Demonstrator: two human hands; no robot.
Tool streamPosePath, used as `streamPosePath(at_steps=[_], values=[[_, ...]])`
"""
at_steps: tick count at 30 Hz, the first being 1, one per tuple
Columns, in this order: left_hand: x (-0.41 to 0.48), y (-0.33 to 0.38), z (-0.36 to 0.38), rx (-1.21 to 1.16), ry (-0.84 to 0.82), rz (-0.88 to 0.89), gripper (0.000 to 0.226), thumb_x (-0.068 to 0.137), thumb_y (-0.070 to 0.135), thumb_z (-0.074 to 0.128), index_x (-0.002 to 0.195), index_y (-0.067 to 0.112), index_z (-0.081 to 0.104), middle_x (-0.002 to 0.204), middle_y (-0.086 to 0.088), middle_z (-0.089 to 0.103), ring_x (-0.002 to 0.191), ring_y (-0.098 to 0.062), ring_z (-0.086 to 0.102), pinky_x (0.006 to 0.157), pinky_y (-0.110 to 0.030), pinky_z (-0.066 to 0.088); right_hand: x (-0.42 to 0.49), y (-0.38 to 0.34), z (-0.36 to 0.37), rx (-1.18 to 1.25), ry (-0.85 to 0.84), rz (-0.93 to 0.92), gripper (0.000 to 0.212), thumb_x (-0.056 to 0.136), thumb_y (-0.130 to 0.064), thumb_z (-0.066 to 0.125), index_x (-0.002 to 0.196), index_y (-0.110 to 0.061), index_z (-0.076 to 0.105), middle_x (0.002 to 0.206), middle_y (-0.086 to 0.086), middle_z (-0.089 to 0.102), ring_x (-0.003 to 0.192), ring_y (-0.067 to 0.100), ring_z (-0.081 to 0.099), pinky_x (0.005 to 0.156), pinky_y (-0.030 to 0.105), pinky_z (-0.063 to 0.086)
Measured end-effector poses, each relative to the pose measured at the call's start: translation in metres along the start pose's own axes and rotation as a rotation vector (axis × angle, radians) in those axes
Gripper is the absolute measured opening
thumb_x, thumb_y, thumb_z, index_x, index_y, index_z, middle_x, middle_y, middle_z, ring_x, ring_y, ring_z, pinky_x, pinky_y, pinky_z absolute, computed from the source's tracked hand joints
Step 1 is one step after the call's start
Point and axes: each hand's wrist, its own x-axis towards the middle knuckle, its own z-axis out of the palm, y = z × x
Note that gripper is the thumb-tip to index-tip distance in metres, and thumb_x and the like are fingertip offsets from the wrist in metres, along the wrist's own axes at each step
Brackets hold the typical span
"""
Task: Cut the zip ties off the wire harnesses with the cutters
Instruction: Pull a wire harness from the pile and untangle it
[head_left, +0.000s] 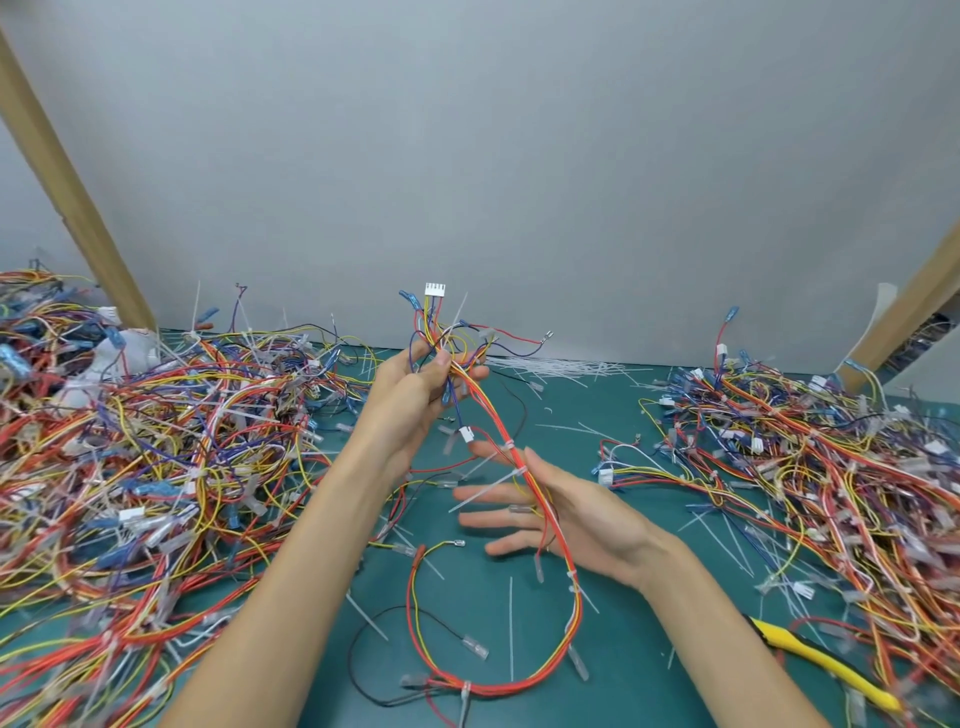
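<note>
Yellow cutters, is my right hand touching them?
Apart. Head view: the right hand is open under the wire harness; the yellow cutters lie on the mat, well behind its wrist.

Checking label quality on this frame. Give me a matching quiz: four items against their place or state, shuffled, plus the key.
Items
1. left hand
2. right hand
3. cutters
4. loose white zip tie strips

Place or state
A. lies unheld on the mat, lower right
B. open, fingers straight, under the wires of the harness
C. heaped at the mat's far edge
D. grips the harness near its upper end

Pairs: 1-D, 2-B, 3-A, 4-C
</note>
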Motion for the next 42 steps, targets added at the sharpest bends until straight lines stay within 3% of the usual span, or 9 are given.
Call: streamPosePath(at_steps=[8,19,22,25,30,36,38,42], values=[[-0.002,0.002,-0.001,-0.007,-0.011,-0.001,0.006,0.101,0.004,0.044,0.1,0.004,0.049,0.094,-0.015,0.068,0.078,-0.016,0.073,0.064,-0.019,0.055,-0.002,-0.002,0.0,0.011,-0.015,-0.011,0.052,0.099,-0.053,0.03,0.145,-0.033,0.042,0.14,0.013,0.055,0.128,0.035,0.053,0.099,0.045,0.049],[0.003,-0.005,-0.006,-0.015,0.001,-0.031,0.005,0.099,0.006,0.05,0.101,0.003,0.054,0.086,-0.01,0.068,0.081,-0.021,0.07,0.068,-0.022,0.058,-0.007,-0.012,-0.002,0.076,-0.137,-0.025,0.06,0.098,-0.064,0.019,0.149,-0.037,0.035,0.147,0.015,0.047,0.131,0.043,0.047,0.099,0.048,0.047],[0.003,-0.009,-0.006,0.046,-0.008,-0.063,0.009,0.098,0.009,0.053,0.091,0.007,0.057,0.077,-0.007,0.065,0.074,-0.019,0.066,0.067,-0.02,0.058,-0.01,-0.017,0.0,0.124,-0.185,-0.05,0.058,0.099,-0.061,0.022,0.15,-0.035,0.033,0.149,0.017,0.044,0.132,0.046,0.045,0.098,0.048,0.048],[0.004,-0.013,-0.006,0.127,-0.01,-0.127,0.012,0.098,0.015,0.055,0.094,0.004,0.058,0.084,-0.01,0.064,0.062,-0.01,0.067,0.06,-0.018,0.056,-0.012,-0.022,0.003,0.151,-0.22,-0.089,0.051,0.103,-0.053,0.024,0.151,-0.036,0.033,0.15,0.018,0.043,0.132,0.049,0.043,0.099,0.05,0.046],[0.002,-0.015,-0.004,0.245,-0.058,-0.239,0.034,0.1,0.031,0.052,0.112,0.0,0.061,0.097,-0.008,0.072,0.075,-0.017,0.074,0.057,-0.022,0.056,-0.013,-0.027,0.009,0.17,-0.236,-0.154,0.044,0.107,-0.04,0.026,0.15,-0.036,0.033,0.148,0.02,0.045,0.128,0.051,0.046,0.093,0.046,0.05],[-0.03,-0.035,0.005,0.18,-0.029,-0.215,0.048,0.098,0.045,0.047,0.126,0.007,0.058,0.105,-0.008,0.074,0.092,-0.02,0.073,0.074,-0.027,0.058,-0.017,-0.029,0.013,0.242,-0.235,-0.224,0.045,0.105,-0.036,0.03,0.15,-0.037,0.033,0.146,0.018,0.047,0.118,0.044,0.058,0.083,0.04,0.055],[-0.053,-0.054,0.009,0.095,-0.15,-0.26,0.057,0.094,0.048,0.048,0.134,0.007,0.052,0.118,-0.013,0.069,0.098,-0.024,0.071,0.08,-0.033,0.058,-0.016,-0.028,0.012,0.298,-0.221,-0.256,0.045,0.105,-0.037,0.031,0.15,-0.039,0.031,0.147,0.016,0.048,0.114,0.039,0.062,0.08,0.038,0.055],[-0.094,-0.078,0.006,-0.145,-0.351,-0.496,0.064,0.092,0.052,0.036,0.131,0.004,0.05,0.115,-0.026,0.067,0.105,-0.036,0.067,0.09,-0.041,0.055,-0.014,-0.024,0.009,0.309,-0.128,-0.293,0.042,0.104,-0.036,0.034,0.145,-0.046,0.033,0.145,0.009,0.052,0.111,0.032,0.065,0.074,0.033,0.056]])
